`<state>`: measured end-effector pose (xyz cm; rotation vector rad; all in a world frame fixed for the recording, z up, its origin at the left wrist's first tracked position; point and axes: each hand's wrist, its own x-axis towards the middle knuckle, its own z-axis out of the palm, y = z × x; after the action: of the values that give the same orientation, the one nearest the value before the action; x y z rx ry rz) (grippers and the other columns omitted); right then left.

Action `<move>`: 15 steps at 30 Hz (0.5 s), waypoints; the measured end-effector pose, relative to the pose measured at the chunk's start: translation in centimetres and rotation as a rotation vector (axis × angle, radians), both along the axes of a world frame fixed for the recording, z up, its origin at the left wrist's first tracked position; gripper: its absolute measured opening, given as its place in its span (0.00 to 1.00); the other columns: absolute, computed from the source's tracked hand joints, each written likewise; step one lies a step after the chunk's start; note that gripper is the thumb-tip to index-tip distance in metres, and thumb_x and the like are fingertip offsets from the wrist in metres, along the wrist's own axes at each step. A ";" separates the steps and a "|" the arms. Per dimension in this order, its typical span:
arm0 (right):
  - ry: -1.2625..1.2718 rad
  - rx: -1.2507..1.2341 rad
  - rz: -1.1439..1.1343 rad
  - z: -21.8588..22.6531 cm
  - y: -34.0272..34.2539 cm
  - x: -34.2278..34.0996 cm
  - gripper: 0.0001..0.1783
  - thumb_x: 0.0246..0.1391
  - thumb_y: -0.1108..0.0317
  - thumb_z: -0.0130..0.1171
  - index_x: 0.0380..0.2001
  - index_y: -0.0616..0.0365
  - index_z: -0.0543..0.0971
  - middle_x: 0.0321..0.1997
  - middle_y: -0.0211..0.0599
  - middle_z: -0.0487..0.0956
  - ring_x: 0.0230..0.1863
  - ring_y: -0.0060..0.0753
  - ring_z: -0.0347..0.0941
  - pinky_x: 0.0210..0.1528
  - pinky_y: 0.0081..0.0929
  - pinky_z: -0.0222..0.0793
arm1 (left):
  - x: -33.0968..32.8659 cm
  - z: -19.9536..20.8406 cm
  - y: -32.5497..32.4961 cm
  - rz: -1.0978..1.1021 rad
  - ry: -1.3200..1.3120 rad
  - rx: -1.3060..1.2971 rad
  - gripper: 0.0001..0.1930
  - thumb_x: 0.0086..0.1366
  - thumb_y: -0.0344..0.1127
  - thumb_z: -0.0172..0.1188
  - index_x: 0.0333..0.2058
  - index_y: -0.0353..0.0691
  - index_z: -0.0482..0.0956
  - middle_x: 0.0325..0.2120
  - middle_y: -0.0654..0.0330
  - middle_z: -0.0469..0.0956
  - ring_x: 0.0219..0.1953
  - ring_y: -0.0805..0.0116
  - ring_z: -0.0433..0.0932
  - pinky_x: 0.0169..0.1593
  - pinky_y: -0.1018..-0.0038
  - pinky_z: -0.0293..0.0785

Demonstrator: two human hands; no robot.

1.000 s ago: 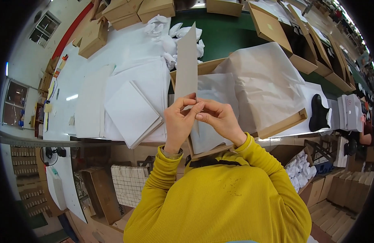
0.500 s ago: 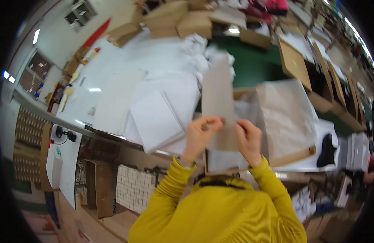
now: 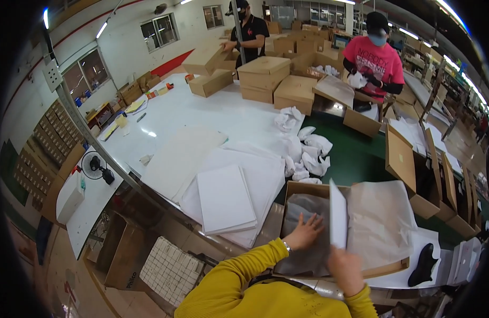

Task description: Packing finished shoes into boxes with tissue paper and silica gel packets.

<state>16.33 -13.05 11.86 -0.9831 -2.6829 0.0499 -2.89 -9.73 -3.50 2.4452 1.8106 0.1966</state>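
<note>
In front of me lies an open cardboard box (image 3: 314, 188) lined with thin greyish tissue paper (image 3: 292, 212). My left hand (image 3: 306, 233) rests inside it, fingers spread flat against the tissue. My right hand (image 3: 346, 269), blurred by motion, grips the lower end of a white card sheet (image 3: 337, 214) that stands on edge over the box. A wide flap of tissue paper (image 3: 381, 220) hangs out over the box's right side. Whatever lies beneath the lining is hidden.
Left of the box is a stack of white sheets (image 3: 226, 199). Paper-wrapped bundles (image 3: 308, 153) lie beyond it. A black shoe (image 3: 424, 265) sits at right, near open boxes (image 3: 400, 159). Two people (image 3: 374, 58) work across the table among closed cartons (image 3: 263, 77).
Both hands were up at the sheet; now my left hand lies on the tissue in the box, while my right holds the sheet lower, edge-on. The view has tilted up.
</note>
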 end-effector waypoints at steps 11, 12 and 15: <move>-0.018 -0.206 0.138 -4.9 -1.7 -7.0 0.05 0.42 0.69 0.54 0.24 0.58 0.72 0.22 0.40 0.76 0.19 0.45 0.74 0.21 0.37 0.72 | -3.5 2.1 -3.1 0.021 -0.033 -0.189 0.32 0.57 0.43 0.52 0.60 0.40 0.60 0.62 0.48 0.52 0.67 0.46 0.40 0.52 0.23 0.28; -0.022 -0.226 0.158 -5.2 -1.6 -7.3 0.05 0.41 0.69 0.54 0.23 0.58 0.73 0.22 0.40 0.76 0.19 0.45 0.75 0.22 0.37 0.72 | -3.9 2.7 -3.4 0.021 -0.037 -0.196 0.32 0.57 0.43 0.52 0.60 0.40 0.60 0.62 0.48 0.52 0.67 0.46 0.40 0.52 0.23 0.28; -0.142 -0.293 0.161 -7.7 -1.4 -7.1 0.04 0.41 0.69 0.54 0.22 0.57 0.75 0.23 0.42 0.77 0.22 0.46 0.75 0.24 0.39 0.73 | -5.2 4.6 -5.0 0.140 0.016 -0.119 0.30 0.58 0.40 0.53 0.58 0.36 0.59 0.63 0.48 0.51 0.67 0.47 0.41 0.55 0.27 0.34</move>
<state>9.23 -14.47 4.21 -0.8752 -2.9383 0.4329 -8.04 -14.69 1.14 2.2494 1.9412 0.0771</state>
